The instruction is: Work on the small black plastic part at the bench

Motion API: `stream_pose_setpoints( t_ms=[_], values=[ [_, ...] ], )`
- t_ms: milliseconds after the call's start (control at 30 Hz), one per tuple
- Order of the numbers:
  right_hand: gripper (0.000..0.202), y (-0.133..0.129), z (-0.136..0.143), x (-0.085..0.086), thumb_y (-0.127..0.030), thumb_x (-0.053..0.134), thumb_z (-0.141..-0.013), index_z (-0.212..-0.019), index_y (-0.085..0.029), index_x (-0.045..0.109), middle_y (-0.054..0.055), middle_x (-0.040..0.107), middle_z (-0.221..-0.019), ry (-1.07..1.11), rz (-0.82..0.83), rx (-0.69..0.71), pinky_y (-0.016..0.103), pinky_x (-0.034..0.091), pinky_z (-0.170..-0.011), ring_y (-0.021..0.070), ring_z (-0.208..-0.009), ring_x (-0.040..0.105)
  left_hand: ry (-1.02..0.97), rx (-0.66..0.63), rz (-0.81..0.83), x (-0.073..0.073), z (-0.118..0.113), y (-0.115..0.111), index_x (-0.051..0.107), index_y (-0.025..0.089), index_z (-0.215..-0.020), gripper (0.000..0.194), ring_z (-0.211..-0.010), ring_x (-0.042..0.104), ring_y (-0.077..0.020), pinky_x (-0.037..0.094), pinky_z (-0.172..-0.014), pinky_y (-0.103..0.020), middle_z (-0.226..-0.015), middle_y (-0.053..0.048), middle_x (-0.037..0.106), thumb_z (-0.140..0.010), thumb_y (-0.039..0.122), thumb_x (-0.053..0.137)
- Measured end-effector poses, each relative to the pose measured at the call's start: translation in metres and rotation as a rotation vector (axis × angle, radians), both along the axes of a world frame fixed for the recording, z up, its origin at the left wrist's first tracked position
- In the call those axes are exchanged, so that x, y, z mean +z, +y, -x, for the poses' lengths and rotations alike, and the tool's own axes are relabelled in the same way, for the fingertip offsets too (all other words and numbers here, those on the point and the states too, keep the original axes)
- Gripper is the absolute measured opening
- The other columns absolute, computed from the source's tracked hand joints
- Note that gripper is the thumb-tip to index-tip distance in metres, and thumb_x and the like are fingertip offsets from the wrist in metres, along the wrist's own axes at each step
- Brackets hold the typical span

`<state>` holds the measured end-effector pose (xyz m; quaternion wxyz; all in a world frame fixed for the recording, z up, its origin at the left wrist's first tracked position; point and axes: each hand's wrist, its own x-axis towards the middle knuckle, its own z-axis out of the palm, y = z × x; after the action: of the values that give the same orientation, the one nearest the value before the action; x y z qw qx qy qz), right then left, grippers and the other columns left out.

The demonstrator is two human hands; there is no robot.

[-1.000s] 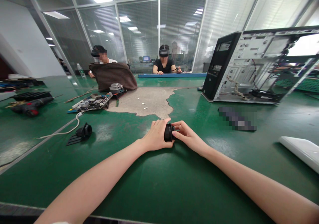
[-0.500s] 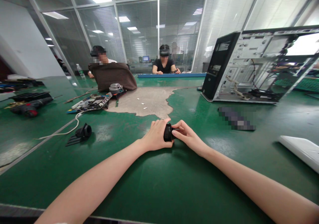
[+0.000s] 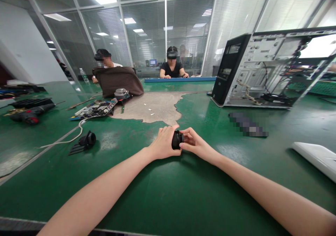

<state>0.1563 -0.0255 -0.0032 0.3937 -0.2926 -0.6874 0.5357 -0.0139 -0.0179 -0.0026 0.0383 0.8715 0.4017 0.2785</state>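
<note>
Just in front of me, low over the green tabletop (image 3: 147, 201), I have a small black cylindrical part (image 3: 177, 140) between both hands. My left hand (image 3: 164, 143) is wrapped around its wider left end, thumb and fingers on opposite sides. On the narrower, stepped right end, the fingertips and thumb of my right hand (image 3: 193, 142) are closed. What the part is exactly, I cannot make out. To the left lies another black part (image 3: 88, 140), with a round barrel and thin prongs.
An opened computer tower (image 3: 258, 71) stands at the right. A white flat object (image 3: 316, 157) lies near the right edge. Leftward are a circuit board (image 3: 97, 109), a cable (image 3: 77, 134) and a power drill (image 3: 33, 113). Behind stands a brown bag (image 3: 119, 80); two people sit across the table.
My right fingers have shifted slightly on the end of the black cylindrical part, and more of its stepped end shows. The left hand keeps its hold.
</note>
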Motion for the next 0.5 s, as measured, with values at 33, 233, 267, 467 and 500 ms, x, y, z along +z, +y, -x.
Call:
stream_pose_setpoints(
  t_ms=[33, 233, 267, 467, 500],
  values=[
    [0.027, 0.0002, 0.0007, 0.0, -0.032, 0.058, -0.074, -0.094, -0.023, 0.042, 0.001, 0.053, -0.091, -0.004, -0.003, -0.024, 0.033, 0.045, -0.08, 0.0139, -0.085, 0.055, -0.002, 0.005, -0.001, -0.0002, -0.0001, -0.0001, 0.026, 0.019, -0.121, 0.072, -0.098, 0.044, -0.027, 0.03, -0.084, -0.042, -0.109, -0.009, 0.047, -0.059, 0.034, 0.061],
    [0.02, 0.0041, 0.0043, -0.0026, -0.035, 0.052, -0.078, -0.09, -0.022, 0.043, 0.0, 0.053, -0.085, -0.032, -0.038, -0.116, 0.032, 0.047, -0.075, 0.0134, -0.08, 0.055, -0.015, 0.017, 0.009, -0.001, -0.001, 0.0, 0.027, 0.02, -0.12, 0.071, -0.1, 0.043, -0.0277, 0.03, -0.084, -0.042, -0.11, -0.009, 0.046, -0.059, 0.035, 0.061],
    [0.022, 0.0044, 0.0041, -0.003, -0.034, 0.053, -0.077, -0.092, -0.022, 0.043, 0.0, 0.053, -0.087, -0.035, -0.035, -0.112, 0.033, 0.046, -0.076, 0.0139, -0.082, 0.055, -0.014, 0.015, 0.011, -0.0009, -0.0009, 0.0001, 0.027, 0.02, -0.12, 0.071, -0.1, 0.043, -0.0277, 0.03, -0.084, -0.042, -0.111, -0.009, 0.046, -0.059, 0.035, 0.061],
    [0.029, 0.0008, 0.0004, -0.0011, -0.028, 0.059, -0.073, -0.095, -0.023, 0.041, 0.002, 0.051, -0.098, -0.015, -0.022, -0.028, 0.036, 0.044, -0.083, 0.0152, -0.09, 0.055, 0.003, 0.016, 0.002, -0.0005, 0.0001, 0.0006, 0.026, 0.019, -0.121, 0.072, -0.099, 0.043, -0.0278, 0.03, -0.084, -0.042, -0.111, -0.01, 0.046, -0.059, 0.035, 0.061],
    [0.03, -0.0001, 0.0001, -0.0003, -0.027, 0.061, -0.071, -0.093, -0.023, 0.041, 0.002, 0.051, -0.097, -0.014, -0.016, -0.015, 0.036, 0.044, -0.083, 0.0153, -0.09, 0.055, 0.005, 0.016, 0.003, -0.0004, 0.0002, 0.0006, 0.026, 0.019, -0.121, 0.073, -0.099, 0.043, -0.0278, 0.03, -0.084, -0.041, -0.111, -0.01, 0.046, -0.059, 0.034, 0.061]
  ],
)
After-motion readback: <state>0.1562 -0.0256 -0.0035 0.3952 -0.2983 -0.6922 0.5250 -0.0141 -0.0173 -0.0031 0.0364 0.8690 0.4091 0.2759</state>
